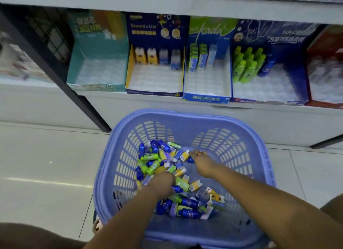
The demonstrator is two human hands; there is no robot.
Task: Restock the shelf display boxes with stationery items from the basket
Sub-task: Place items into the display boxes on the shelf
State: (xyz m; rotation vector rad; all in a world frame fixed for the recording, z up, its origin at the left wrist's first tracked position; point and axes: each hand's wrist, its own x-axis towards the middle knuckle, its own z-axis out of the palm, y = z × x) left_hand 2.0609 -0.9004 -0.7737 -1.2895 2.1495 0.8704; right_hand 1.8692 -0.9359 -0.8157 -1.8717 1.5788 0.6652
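Both of your hands are down inside the blue basket (pixel 185 122), which stands on the tiled floor (pixel 46 165) in front of the shelf (pixel 185 9). Your left hand (pixel 162 181) is buried knuckles-up in the pile of stationery items (pixel 159 161), fingers curled under and hidden, so I cannot tell whether its grip has closed on anything. Your right hand (pixel 201 160) reaches further in, its fingers pinched on a small yellow-and-white piece (pixel 184 155) at the far edge of the pile.

On the shelf the display boxes sit side by side, touching. The teal box (pixel 96 49) holds nothing. The dark blue and yellow box (pixel 157 33) has four little bottles along its back. The green-topped box (pixel 209 92) has a few blue packs at the rear. The navy box (pixel 278 36) holds green bottles (pixel 246 64) at its back left.
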